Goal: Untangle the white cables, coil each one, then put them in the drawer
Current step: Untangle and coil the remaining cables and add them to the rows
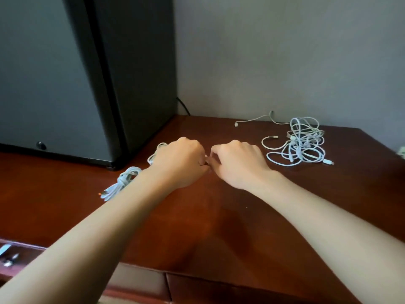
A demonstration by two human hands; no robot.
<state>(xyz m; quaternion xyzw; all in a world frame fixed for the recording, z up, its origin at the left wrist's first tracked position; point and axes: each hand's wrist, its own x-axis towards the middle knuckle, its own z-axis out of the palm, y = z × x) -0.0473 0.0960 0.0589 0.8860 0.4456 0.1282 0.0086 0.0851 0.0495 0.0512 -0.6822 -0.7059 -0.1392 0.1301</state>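
Observation:
My left hand (182, 162) is curled over a white cable (156, 151) whose loops stick out behind it at the middle of the wooden desk top. My right hand (237, 163) meets it fingertip to fingertip, its fingers curled in a pinch; what they pinch is hidden between the hands. A coiled, tied white cable (121, 181) lies on the desk just left of my left wrist. A tangled heap of white cables (301, 142) sits at the back right, apart from both hands. The open drawer (13, 257) shows at the lower left edge.
A dark grey cabinet-like appliance (65, 84) stands on the desk (219, 227) at the back left. A grey wall runs behind. A thin pale cable (254, 121) comes from the wall near the tangle. The desk's front edge lies below my forearms.

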